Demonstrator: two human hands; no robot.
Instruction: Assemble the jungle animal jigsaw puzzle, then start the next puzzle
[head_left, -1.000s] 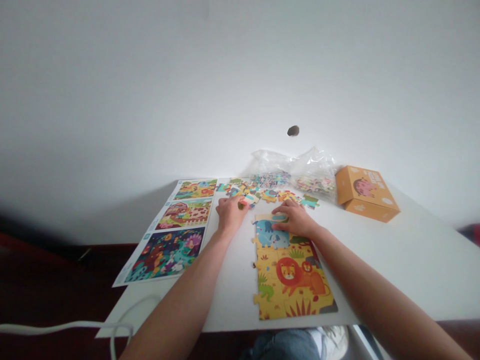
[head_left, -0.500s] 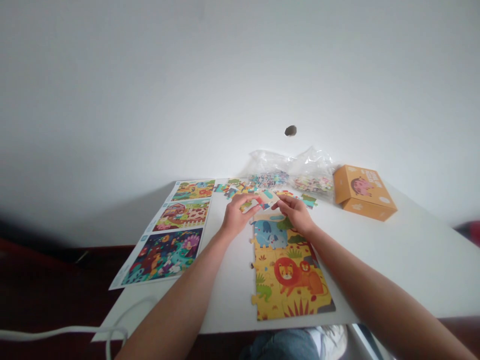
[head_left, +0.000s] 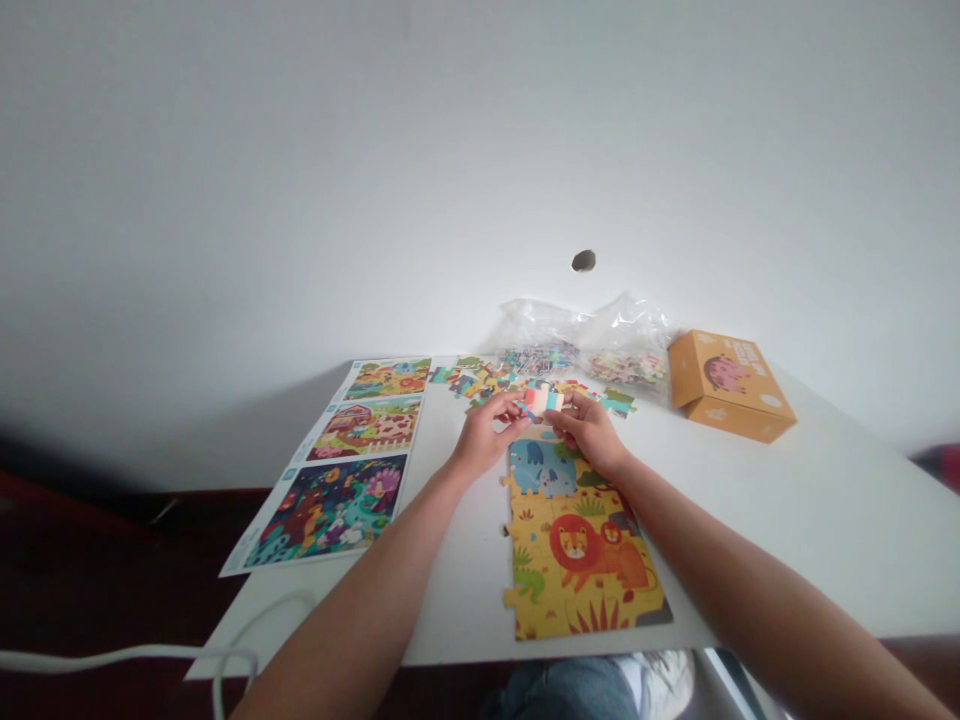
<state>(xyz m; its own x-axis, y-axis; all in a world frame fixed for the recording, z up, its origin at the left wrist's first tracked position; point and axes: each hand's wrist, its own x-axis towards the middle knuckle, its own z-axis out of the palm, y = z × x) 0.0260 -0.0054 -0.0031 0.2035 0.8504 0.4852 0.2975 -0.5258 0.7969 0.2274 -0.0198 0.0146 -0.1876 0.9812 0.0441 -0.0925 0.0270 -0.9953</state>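
The left hand [head_left: 486,440] and right hand [head_left: 590,430] meet at the fingertips [head_left: 511,406], both forearms [head_left: 720,575] angled inward.

a printed picture sheet [head_left: 315,465] lies on the white table [head_left: 825,530], with an orange cardboard box [head_left: 731,387] and clear plastic bags [head_left: 585,325] farther back.

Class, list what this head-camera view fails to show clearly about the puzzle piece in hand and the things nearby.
Head view:
Puzzle piece: its picture, partly hidden by the left hand and right hand.
Pieces in the plastic bags: blurred by the plastic, too small.
Box lettering: too small.
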